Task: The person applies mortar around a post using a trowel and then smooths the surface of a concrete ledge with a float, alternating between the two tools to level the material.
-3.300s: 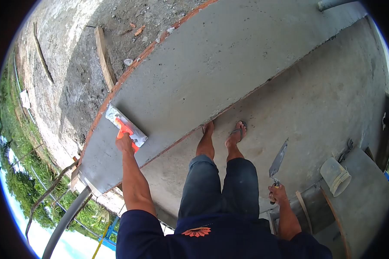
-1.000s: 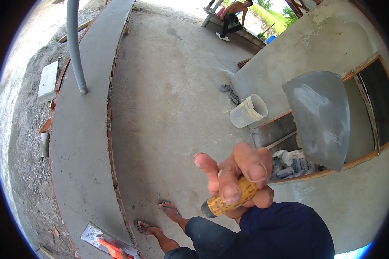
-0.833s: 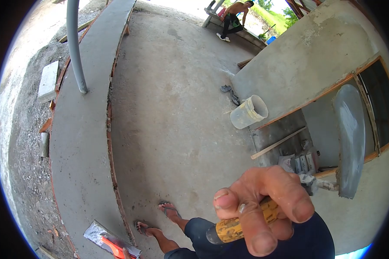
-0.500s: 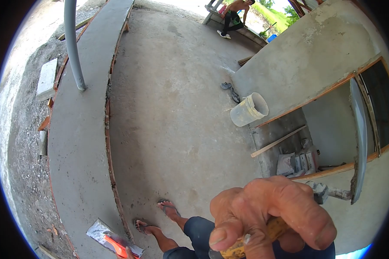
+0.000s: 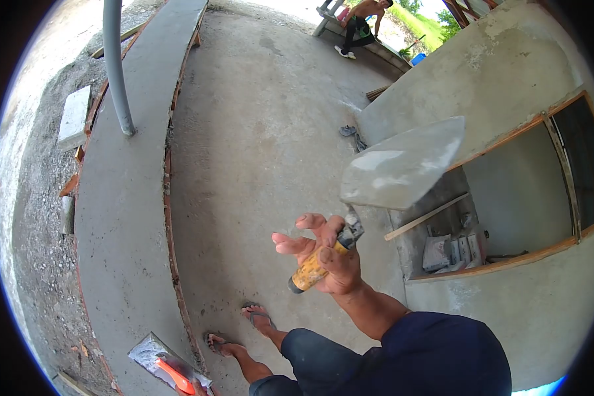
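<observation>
In my right hand (image 5: 340,261) is a pointed brick trowel. Its yellow handle (image 5: 310,269) lies between thumb and palm, with some fingers spread out. The trowel's broad grey blade (image 5: 402,165) points up and right, its flat face towards me, hiding most of the white bucket behind it. At the bottom left, my left hand (image 5: 199,389) is mostly cut off by the frame edge, its fingers at the orange handle (image 5: 175,376) of a plastering trowel. That tool's mortar-smeared rectangular plate (image 5: 148,353) lies over the edge of the smooth concrete ledge (image 5: 125,264).
A grey pipe (image 5: 115,72) rises from the ledge, which has board edging. My sandalled feet (image 5: 257,317) stand on the concrete floor (image 5: 244,165). Right, a wood-framed wall opening shows sacks (image 5: 465,249) and a plank (image 5: 426,216). Another person (image 5: 360,26) sits far back.
My right hand has moved away from the camera, down and left in view. The brick trowel's blade has turned from edge-on at the right to flat in mid-view. The left hand has barely moved.
</observation>
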{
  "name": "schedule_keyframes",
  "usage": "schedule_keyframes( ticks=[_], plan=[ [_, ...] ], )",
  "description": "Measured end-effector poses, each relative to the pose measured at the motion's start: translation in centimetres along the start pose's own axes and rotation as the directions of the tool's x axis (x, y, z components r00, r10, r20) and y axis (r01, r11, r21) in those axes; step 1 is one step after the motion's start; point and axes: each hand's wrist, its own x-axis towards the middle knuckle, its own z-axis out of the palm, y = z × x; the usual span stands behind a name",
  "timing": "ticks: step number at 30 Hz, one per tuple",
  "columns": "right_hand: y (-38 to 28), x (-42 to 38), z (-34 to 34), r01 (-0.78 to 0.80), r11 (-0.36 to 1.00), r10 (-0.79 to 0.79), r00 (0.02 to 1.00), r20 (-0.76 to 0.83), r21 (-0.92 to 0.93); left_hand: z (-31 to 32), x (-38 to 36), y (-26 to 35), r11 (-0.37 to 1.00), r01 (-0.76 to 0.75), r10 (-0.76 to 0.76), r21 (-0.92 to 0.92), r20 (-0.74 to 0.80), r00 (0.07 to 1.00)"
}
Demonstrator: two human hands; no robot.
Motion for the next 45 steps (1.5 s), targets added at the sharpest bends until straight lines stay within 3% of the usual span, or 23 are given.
schedule_keyframes(
  ticks=[1, 4, 5, 7, 8, 9, 11, 12, 13, 14, 15, 17, 20, 26, 28, 31, 33, 45],
  plan=[
    [1.4, -0.8, -3.2, -0.089, 0.988, 0.075, 0.991, -0.111, -0.126, -0.3, 0.0, 0.3, 0.994, -0.096, 0.095, 0.058, 0.015, 0.995],
    [5.5, -5.2, -11.6, -0.505, 0.818, 0.351, 0.818, -0.457, -0.276, -1.8, 1.3, -4.0, 0.997, -0.069, 0.069, 0.036, 0.008, 0.998],
    [6.6, -7.0, -13.7, -0.607, 0.748, 0.396, 0.733, -0.553, -0.269, -2.5, 2.8, -8.2, 0.998, 0.016, -0.018, -0.066, -0.032, 0.999],
    [8.7, -11.6, -18.4, -0.784, 0.548, 0.473, 0.578, -0.665, -0.292, -2.2, 0.6, -1.6, 0.999, 0.033, -0.033, -0.004, -0.092, 0.995],
    [9.5, -14.1, -20.1, -0.841, 0.477, 0.484, 0.494, -0.722, -0.255, -2.4, -0.5, 0.7, 0.998, 0.049, -0.045, 0.029, -0.129, 0.991],
    [10.1, -16.2, -21.4, -0.898, 0.388, 0.507, 0.396, -0.766, -0.207, -3.2, 0.7, -2.4, 0.988, 0.153, -0.152, -0.008, -0.162, 0.975],
    [10.7, -20.6, -23.9, -0.967, 0.216, 0.557, 0.237, -0.796, -0.137, -4.9, 2.1, -9.4, 0.992, 0.12, -0.112, 0.023, -0.228, 0.967],
    [10.3, -21.6, -23.2, -0.981, 0.142, 0.568, 0.189, -0.801, -0.13, -4.2, 0.8, -6.6, 0.99, 0.116, -0.134, -0.078, -0.313, 0.94],
    [10.5, -23.3, -23.9, -0.989, 0.096, 0.588, 0.151, -0.794, -0.116, -4.7, 0.5, -5.7, 0.97, 0.24, -0.242, -0.045, -0.31, 0.919],
    [10.4, -24.5, -24.1, -0.992, -0.001, 0.582, 0.1, -0.807, -0.124, -4.9, 0.3, -5.5, 0.963, 0.269, -0.263, -0.024, -0.316, 0.912],
    [10.1, -25.2, -23.5, -0.995, -0.016, 0.613, 0.07, -0.787, -0.101, -5.7, 0.7, -10.7, 0.96, 0.186, -0.095, 0.211, -0.378, 0.921],
    [9.7, -26.6, -24.1, -0.991, -0.099, 0.654, 0.0, -0.757, -0.086, -4.8, -0.1, -8.7, 0.863, 0.052, 0.11, 0.502, -0.288, 0.951],
    [8.9, -26.4, -23.7, -0.951, -0.239, 0.667, -0.014, -0.745, -0.196, -3.5, 0.4, -7.0, 0.826, 0.134, -0.038, 0.548, -0.183, 0.982],
    [8.8, -24.4, -23.2, -0.919, -0.268, 0.663, 0.041, -0.747, -0.288, -4.9, 4.7, -9.3, 0.737, 0.213, -0.129, 0.641, -0.176, 0.976],
    [8.9, -23.6, -23.0, -0.94, -0.207, 0.674, 0.065, -0.736, -0.272, -5.7, 6.1, -9.4, 0.693, 0.237, -0.169, 0.681, -0.166, 0.972],
    [9.3, -23.1, -23.0, -0.951, -0.184, 0.671, 0.062, -0.739, -0.247, -8.7, 9.3, -8.7, 0.721, 0.31, -0.123, 0.62, -0.326, 0.937],
    [9.7, -22.8, -22.9, -0.944, -0.201, 0.669, 0.063, -0.74, -0.262, -11.1, 11.7, -7.6, 0.706, 0.324, -0.118, 0.63, -0.347, 0.93],
    [12.6, -22.3, -19.4, -0.922, -0.207, 0.753, 0.064, -0.655, -0.328, -17.0, 17.8, -6.1, 0.676, 0.274, -0.08, 0.684, -0.302, 0.95]
  ],
)
